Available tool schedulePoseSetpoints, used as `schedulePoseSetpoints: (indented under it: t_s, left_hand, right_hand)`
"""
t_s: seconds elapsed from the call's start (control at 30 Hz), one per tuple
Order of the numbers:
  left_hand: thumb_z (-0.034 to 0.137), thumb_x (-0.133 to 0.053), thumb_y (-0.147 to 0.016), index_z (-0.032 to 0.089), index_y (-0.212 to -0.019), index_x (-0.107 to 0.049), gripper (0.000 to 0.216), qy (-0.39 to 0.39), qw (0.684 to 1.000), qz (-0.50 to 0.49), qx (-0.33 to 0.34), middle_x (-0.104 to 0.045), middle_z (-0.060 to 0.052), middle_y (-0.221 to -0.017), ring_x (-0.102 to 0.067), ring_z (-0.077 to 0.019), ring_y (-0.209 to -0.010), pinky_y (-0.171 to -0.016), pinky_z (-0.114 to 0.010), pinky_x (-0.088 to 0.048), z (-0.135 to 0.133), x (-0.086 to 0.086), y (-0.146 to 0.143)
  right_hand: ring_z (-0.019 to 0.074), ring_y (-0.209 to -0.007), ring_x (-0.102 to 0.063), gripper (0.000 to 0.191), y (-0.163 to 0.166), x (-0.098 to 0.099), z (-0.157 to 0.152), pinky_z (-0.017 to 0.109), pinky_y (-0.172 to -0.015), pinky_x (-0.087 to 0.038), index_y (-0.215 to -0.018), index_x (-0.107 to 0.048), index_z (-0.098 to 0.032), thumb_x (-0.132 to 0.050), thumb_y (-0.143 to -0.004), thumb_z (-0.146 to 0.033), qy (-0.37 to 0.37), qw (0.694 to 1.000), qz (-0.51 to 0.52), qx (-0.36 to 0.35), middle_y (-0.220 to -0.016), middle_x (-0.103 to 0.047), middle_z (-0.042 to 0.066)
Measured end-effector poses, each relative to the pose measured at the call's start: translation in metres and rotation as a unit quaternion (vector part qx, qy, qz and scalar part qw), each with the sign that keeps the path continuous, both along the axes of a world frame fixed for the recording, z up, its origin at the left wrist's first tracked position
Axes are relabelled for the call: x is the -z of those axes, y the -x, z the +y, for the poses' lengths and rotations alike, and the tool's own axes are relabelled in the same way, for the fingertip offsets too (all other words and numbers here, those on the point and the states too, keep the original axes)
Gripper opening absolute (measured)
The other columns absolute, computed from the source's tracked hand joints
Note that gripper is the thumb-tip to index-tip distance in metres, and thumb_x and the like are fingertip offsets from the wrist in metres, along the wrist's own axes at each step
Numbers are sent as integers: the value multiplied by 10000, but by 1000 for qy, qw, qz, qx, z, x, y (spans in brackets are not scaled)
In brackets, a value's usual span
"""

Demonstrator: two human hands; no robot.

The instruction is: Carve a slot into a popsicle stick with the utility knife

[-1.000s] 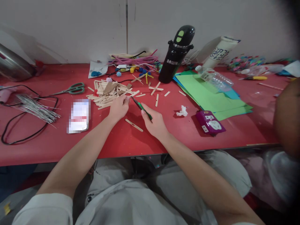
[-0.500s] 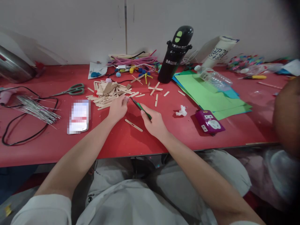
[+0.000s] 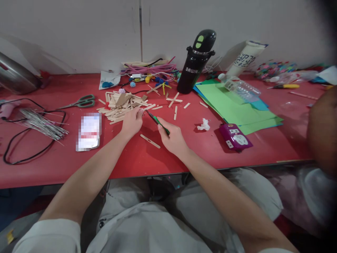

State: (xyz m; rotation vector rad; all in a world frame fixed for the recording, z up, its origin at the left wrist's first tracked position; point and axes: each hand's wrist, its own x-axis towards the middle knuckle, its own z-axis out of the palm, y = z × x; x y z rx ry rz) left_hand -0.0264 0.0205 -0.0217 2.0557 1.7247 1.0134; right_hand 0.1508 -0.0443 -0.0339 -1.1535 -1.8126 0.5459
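Pointing toward the left hand (image 3: 132,123), a slim green-and-black tool (image 3: 160,123) is being gripped by the person's right hand (image 3: 173,138) over the red table (image 3: 131,163). The left hand is curling just beside a pile of wooden sticks (image 3: 119,105); whether its fingers are holding anything cannot be told. Close work at the tip seems in hand, probably calling next for steady fingers. A loose stick (image 3: 150,141) is lying nearer the person.
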Motion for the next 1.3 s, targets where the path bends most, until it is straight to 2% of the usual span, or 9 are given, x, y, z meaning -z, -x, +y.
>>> schedulePoseSetpoints:
  t_s: [0.13,0.23,0.5,0.77,1.3]
  left_hand:
    - [288,-370,-952,207,-725,-471,262,-25,999,-35,-13,-580,-29,-734,-543,-168,-751,-727,-291,-388,0,-6,2]
    - [262,-378,-936,209,-714,-459,242,-23,999,-39,-11,-574,-29,-716,-535,-164,-722,-710,-291,-395,0,-7,3]
    - [226,-396,-887,206,-672,-457,224,-1,1000,-29,6,-570,-28,-680,-515,-164,-686,-683,-297,-379,4,-3,3]
    - [233,-414,-894,206,-636,-437,260,9,1000,-12,14,-531,-11,-622,-496,-161,-654,-638,-299,-340,3,-2,0]
    - [288,-392,-912,208,-655,-470,280,10,1000,0,17,-562,-22,-649,-500,-169,-661,-646,-302,-338,2,1,-1]
  right_hand:
    - [283,-1029,-685,410,1,1,2,440,-912,-545,-1245,-649,-122,-451,-920,-277,14,1000,-14,-9,-1098,-729,122]
    - [293,-1084,-663,430,1,2,2,446,-931,-536,-1261,-634,-96,-440,-933,-296,13,1000,-4,4,-1148,-709,140]
    - [241,-1206,-591,418,-2,3,-3,418,-1037,-472,-1307,-605,-180,-447,-955,-341,-3,999,33,15,-1267,-657,78]
    - [237,-1177,-612,421,-2,2,-2,419,-1012,-492,-1313,-602,-191,-445,-956,-352,-2,999,40,15,-1258,-663,78]
    - [246,-1180,-609,424,-1,3,-1,424,-1009,-493,-1311,-604,-196,-438,-956,-359,-4,1000,23,10,-1211,-688,81]
